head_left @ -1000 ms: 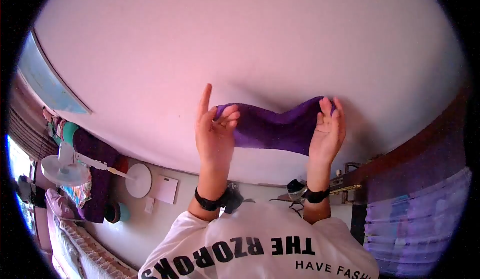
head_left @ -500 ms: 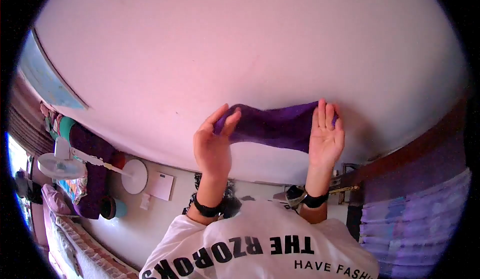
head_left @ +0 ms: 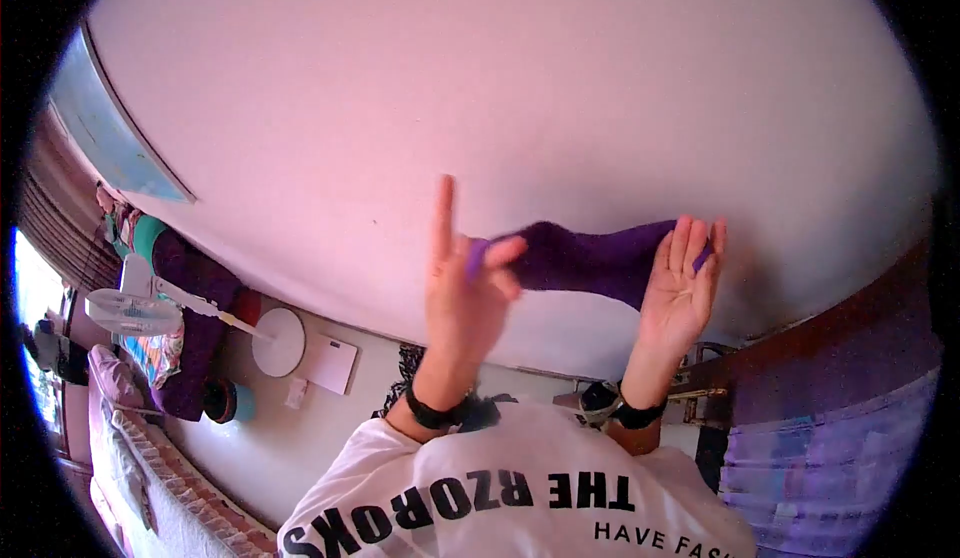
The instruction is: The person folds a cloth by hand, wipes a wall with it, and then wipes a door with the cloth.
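A purple cloth [head_left: 590,260] is stretched between my two hands in front of the pale wall. My left hand [head_left: 465,298] pinches its left end, with the index finger pointing straight up and the other fingers bent at the cloth. At the right end, my right hand [head_left: 680,283] faces me with its fingers fairly straight. The cloth runs behind those fingers, and a bit of purple shows between them. Dark bands sit on both wrists.
A white fan [head_left: 135,308] stands at the left, near a bed [head_left: 170,488] and a teal bin [head_left: 243,403]. A white scale-like square [head_left: 332,363] lies on the floor. Purple curtains [head_left: 820,478] hang at the right. A framed picture [head_left: 120,128] is at upper left.
Both hands and the cloth have shifted to the right. My left index finger, bent toward the cloth half a second ago, is stretched upward again.
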Available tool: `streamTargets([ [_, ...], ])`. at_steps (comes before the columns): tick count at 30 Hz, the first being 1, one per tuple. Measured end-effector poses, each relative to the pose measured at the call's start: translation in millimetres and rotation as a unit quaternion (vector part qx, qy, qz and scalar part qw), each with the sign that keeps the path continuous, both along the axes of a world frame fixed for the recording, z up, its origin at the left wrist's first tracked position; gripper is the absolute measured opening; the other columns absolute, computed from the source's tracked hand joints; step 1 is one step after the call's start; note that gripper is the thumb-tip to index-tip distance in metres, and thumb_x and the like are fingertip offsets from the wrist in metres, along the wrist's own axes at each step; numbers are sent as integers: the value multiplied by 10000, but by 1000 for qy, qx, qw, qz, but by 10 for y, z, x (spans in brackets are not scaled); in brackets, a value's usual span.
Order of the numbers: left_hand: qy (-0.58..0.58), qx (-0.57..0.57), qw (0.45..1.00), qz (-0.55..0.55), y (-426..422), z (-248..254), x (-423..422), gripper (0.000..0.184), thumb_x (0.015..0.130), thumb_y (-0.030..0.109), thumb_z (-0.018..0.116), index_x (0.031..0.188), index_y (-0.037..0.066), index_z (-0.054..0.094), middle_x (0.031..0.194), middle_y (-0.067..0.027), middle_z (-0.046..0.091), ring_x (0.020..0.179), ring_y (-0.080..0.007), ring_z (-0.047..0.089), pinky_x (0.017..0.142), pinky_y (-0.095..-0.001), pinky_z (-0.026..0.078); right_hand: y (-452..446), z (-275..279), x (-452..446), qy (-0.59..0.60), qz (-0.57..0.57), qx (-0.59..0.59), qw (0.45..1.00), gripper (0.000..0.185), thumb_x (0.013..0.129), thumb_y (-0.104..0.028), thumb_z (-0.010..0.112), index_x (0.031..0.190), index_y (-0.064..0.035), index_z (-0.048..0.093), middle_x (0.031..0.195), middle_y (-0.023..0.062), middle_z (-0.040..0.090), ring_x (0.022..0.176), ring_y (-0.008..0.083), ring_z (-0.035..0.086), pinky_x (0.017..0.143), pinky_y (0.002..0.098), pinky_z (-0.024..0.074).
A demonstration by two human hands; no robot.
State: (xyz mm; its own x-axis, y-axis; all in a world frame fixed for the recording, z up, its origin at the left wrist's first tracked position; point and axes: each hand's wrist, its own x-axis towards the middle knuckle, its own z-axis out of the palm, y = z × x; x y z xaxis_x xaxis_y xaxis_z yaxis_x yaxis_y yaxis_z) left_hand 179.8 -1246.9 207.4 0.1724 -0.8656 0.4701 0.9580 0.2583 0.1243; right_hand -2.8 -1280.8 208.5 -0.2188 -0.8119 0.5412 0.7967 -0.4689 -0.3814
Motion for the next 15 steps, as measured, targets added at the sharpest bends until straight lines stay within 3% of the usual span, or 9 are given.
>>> streamTargets([
  [2, -29, -51, 997, -58, 5, -39, -158, 548, 862, 200, 349, 1316, 85, 65, 941, -227, 560, 861, -289, 572, 776, -350, 446, 31, 11, 105, 42, -23, 23, 999, 428, 835, -194, 458, 1207, -20, 336, 1112, 158, 495, 1102, 304, 411, 960, 395, 281],
  [3, -28, -50, 997, -58, -12, -24, -200, 548, 862, 200, 349, 1316, 85, 65, 941, -227, 560, 861, -289, 572, 776, -350, 446, 23, 3, 148, 42, -22, 24, 999, 428, 835, -194, 458, 1207, -20, 336, 1112, 158, 495, 1102, 304, 411, 960, 395, 281],
  [5, -238, 61, 966, 80, -11, 32, -260, 557, 852, 198, 352, 1294, -14, 87, 1000, -244, 533, 1037, -305, 472, 944, -378, 291, 34, -11, 201, 134, -12, -61, 989, 420, 857, -161, 407, 1237, -21, 293, 1197, 170, 416, 1147, 302, 357, 954, 384, 285],
  [6, -238, 61, 966, 80, -30, 24, -251, 557, 852, 198, 352, 1294, -14, 87, 1000, -244, 533, 1037, -305, 472, 944, -378, 291, 44, -8, 226, 135, -12, -61, 989, 420, 857, -161, 407, 1237, -21, 293, 1197, 170, 416, 1147, 302, 357, 954, 384, 285],
  [9, -266, 55, 954, 124, -92, -58, -175, 526, 815, 137, 411, 1254, -62, 201, 1160, -255, 410, 1118, -295, 394, 968, -350, 265, 56, -2, 272, 309, -199, 37, 929, 361, 863, -176, 408, 1157, 31, 374, 1112, 231, 467, 1079, 304, 434, 930, 396, 318],
  [10, -266, 53, 954, 125, -104, -96, -141, 526, 815, 137, 411, 1254, -62, 201, 1160, -255, 410, 1118, -295, 394, 968, -350, 265, 40, -38, 268, 308, -199, 36, 930, 361, 863, -176, 408, 1157, 31, 374, 1112, 231, 467, 1079, 304, 434, 930, 396, 318],
  [12, -354, 24, 904, 238, -124, -121, -100, 551, 786, 92, 476, 1249, -59, 217, 1169, -252, 404, 1145, -282, 363, 981, -345, 241, 1, -82, 221, 183, -150, 52, 970, 342, 846, -226, 449, 1086, 17, 440, 945, 241, 555, 924, 282, 546, 857, 361, 399],
  [13, -366, 23, 896, 249, -107, -100, -88, 540, 779, 40, 500, 1239, -58, 234, 1148, -247, 427, 1131, -281, 381, 963, -350, 281, -5, -76, 205, 190, -182, 85, 961, 381, 856, -306, 417, 1076, 4, 429, 846, 214, 584, 774, 263, 593, 758, 356, 461],
  [15, -385, 37, 880, 275, -144, -155, -44, 487, 814, 78, 462, 1228, -61, 245, 1107, -250, 457, 1068, -283, 440, 918, -350, 337, 2, -85, 145, 161, -176, 99, 966, 396, 854, -331, 412, 1085, -10, 413, 801, 192, 589, 717, 254, 598, 714, 358, 476],
])
